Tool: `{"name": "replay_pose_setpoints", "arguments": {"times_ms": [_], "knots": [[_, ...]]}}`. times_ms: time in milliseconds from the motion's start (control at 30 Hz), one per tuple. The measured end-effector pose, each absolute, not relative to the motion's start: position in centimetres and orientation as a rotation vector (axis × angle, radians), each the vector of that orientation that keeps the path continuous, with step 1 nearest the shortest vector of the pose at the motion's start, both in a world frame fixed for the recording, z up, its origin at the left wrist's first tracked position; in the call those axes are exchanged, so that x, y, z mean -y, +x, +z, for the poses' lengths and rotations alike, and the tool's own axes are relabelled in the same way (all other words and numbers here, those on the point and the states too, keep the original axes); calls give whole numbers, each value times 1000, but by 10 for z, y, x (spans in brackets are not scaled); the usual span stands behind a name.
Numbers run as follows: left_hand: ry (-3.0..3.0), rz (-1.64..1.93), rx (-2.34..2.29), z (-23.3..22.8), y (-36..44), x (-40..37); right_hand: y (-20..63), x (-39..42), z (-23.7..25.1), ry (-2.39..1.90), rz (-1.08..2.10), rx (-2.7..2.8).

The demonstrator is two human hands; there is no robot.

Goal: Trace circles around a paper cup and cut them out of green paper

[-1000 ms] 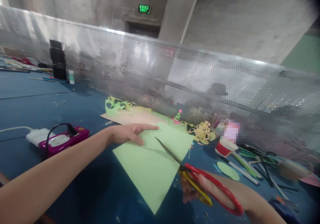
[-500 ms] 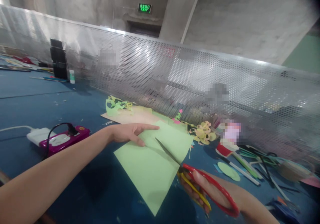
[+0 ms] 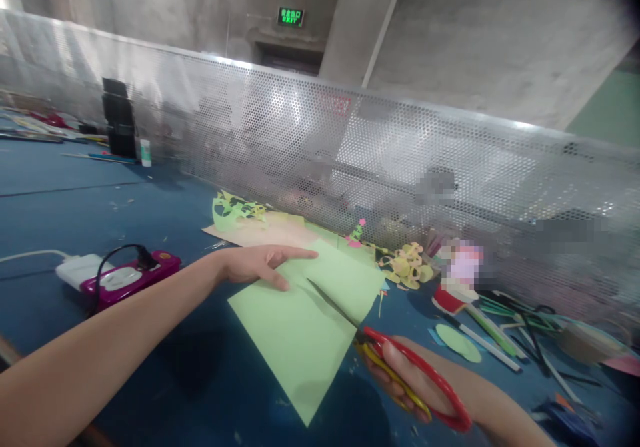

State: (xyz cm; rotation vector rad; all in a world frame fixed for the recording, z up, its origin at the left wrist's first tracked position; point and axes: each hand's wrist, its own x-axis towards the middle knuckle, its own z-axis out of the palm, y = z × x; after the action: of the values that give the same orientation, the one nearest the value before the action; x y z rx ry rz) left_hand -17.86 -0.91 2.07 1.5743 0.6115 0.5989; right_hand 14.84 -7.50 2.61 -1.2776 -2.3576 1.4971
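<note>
A light green sheet of paper [image 3: 295, 340] is held up a little over the blue table, one corner pointing toward me. My left hand [image 3: 260, 266] grips its far left edge, thumb and forefinger lying on top; the other fingers are hidden beneath. From the right edge, scissors [image 3: 420, 367] with red and yellow handles reach into the sheet. Their upper dark blade lies across the paper, its tip near my left thumb, while the lower blade is out of sight underneath. My right hand [image 3: 400, 377] is wrapped through the scissor handles.
A purple power strip [image 3: 135, 277] with a white plug sits at left. Behind the sheet lie green and yellow paper scraps [image 3: 407, 265]. At right are a red cup [image 3: 450, 299], a pale green oval [image 3: 457, 342] and several pens. A perforated metal screen [image 3: 280, 120] borders the table.
The scissor handles have come closer together, and the blades sit slightly farther left into the sheet. The near paper corner has shifted slightly. My left hand keeps its hold.
</note>
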Motion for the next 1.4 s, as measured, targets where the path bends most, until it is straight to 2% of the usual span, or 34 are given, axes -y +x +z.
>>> {"name": "replay_pose_setpoints", "arguments": {"times_ms": [267,500,667,1033,1300,1400], "knots": [[1516,587,-603,18,-180,8,145,78,26,-1463,1537,2243],[1484,547,-598,14,-181,5,145,76,35,-1388,1389,2373],[1495,521,-597,15,-177,7,147,78,41,-1090,1266,2618],[1600,486,-550,17,-163,14,144,85,43,-1093,1106,2678],[1628,481,-600,21,-159,17,140,88,45,-1119,1090,2666],[1630,487,-593,21,-160,17,138,85,43,-1178,1177,2582]]}}
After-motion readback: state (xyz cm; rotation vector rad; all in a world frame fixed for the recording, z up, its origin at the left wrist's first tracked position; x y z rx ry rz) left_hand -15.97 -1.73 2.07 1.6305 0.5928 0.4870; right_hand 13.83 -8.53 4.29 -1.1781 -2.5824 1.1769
